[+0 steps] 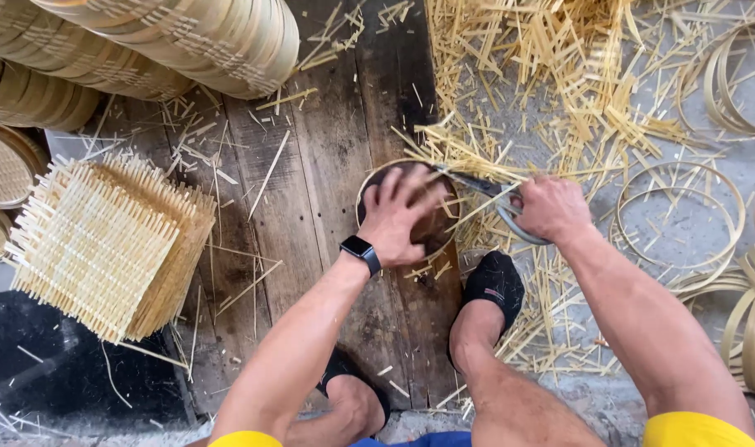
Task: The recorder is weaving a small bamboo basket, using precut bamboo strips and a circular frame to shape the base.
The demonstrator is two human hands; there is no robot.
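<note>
Bamboo-rimmed round tray (pixel 444 236) under left hand (pixel 398 217), straw ends jutting out

Even, soft daylight; no glare. Faint shadows under both forearms on the plank floor (pixel 328 165). Lower left corner dim. Focus sharp centrally; wide-angle bowing at frame edges, slight softness there.

Bamboo craft wkshop: stacked woven mats (pixel 104 244), steamer baskets (pixel 179 41), hoops (pixel 684 215), offcuts (pixel 543 99) on floor.
</note>
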